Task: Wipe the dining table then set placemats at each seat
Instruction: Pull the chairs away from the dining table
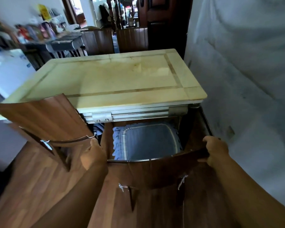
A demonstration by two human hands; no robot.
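The cream dining table (115,79) with a brown inlaid border stretches away from me, its top bare. Just below its near edge stands a dark wooden chair (156,173) with a blue-grey fringed seat cushion (146,140). My left hand (93,155) grips the left end of the chair's curved backrest. My right hand (215,148) grips the right end of the same backrest. No cloth or placemat is in sight.
A second wooden chair (44,116) stands at the near left. Two more chair backs (115,40) sit at the table's far end. A plastic-covered wall (245,79) runs close along the right. A cluttered shelf (39,35) and a white appliance (8,68) are at the left.
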